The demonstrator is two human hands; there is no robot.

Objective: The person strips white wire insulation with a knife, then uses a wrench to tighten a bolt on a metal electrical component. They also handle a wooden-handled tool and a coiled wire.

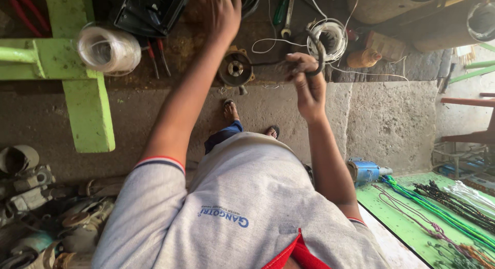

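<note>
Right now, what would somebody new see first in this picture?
Probably the bright green bench at the left, with a spool of clear line on it. Next, the two hands up top: the right hand grips a black cable, and the left hand reaches past a round metal motor part.

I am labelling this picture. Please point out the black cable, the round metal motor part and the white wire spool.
black cable (320, 53), head view, bend above right hand
round metal motor part (235, 68), head view, centre hub
white wire spool (108, 50), head view, wound side

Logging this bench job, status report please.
Left hand reaching up the bench. Right hand gripping black cable. Round motor part sits between hands.
</note>
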